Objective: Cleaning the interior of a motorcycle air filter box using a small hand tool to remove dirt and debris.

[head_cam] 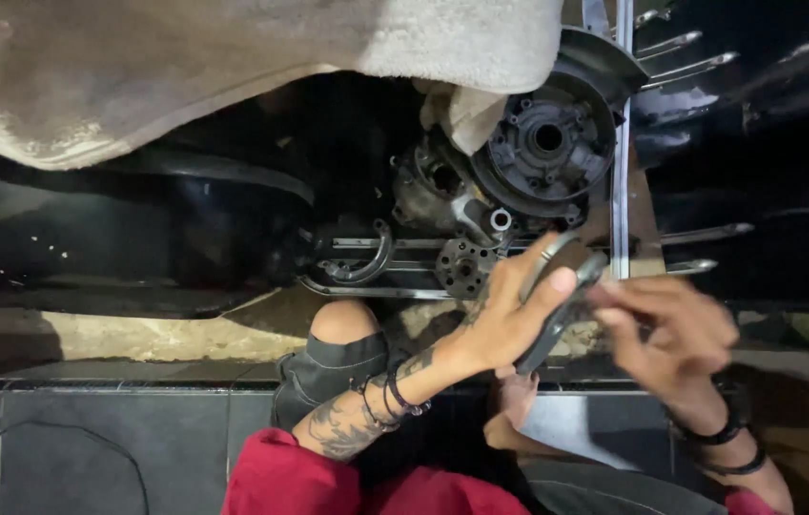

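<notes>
Red shirt [280, 482] at bottom edge, nearest the lens. Bare knee [345, 322] above it, dark shorts [328, 372] below the knee. Left forearm tattooed, black bracelets [387, 399] at the wrist. Left hand [504, 319] curled around a curved dark metal part [562, 296], fingers wrapped over its upper end, thumb along the side. Right hand [676, 339] blurred, fingertips closed together at the top end of the same part, pinching it; black bands [721, 441] on the right wrist. The part sits between both hands, just below the wheel hub area, in front of the lower right of the engine.

Above the hands: round drum plate [547, 143] with a centre hole and bolt holes, greasy. Small perforated disc [463, 267] lower left of it. Curved shoe piece [366, 262] lies on the frame bars left of the disc. Upright chrome bar [622, 143] runs down beside the drum, with spokes [686, 67] fanning to the right. Beige cloth [233, 67] covers the top left. Dark tiled floor [118, 439] at bottom left.
</notes>
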